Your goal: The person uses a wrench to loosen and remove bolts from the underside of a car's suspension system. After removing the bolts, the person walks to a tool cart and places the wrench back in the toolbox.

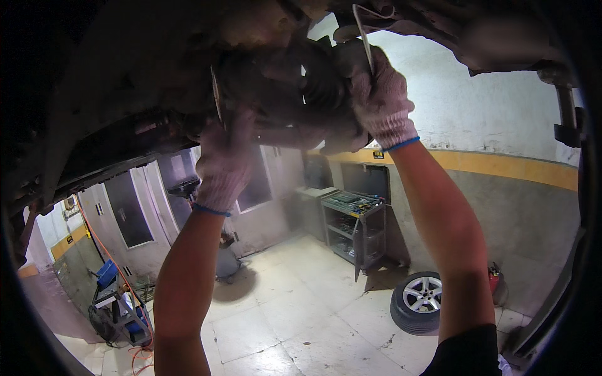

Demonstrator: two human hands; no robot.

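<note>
Both my arms reach up into the dark underside of a raised vehicle (157,69). My left hand (222,164), in a pale knit glove with a blue cuff, is closed and blurred. From it a thin, light metal strip (217,94) points upward; its kind cannot be made out. My right hand (385,106), gloved the same way, is closed around a thin bent metal rod (363,34), whose upper end curves to the right. Between the hands hangs a dark, rounded vehicle part (288,100), its details lost in shadow. The fingertips of both hands are partly hidden.
Below, an open tool cabinet (354,229) stands by the wall. A wheel with a silver rim (419,303) lies on the tiled floor (295,313), near a red fire extinguisher (494,279). At left are a cart (125,307) and an orange hose (100,241).
</note>
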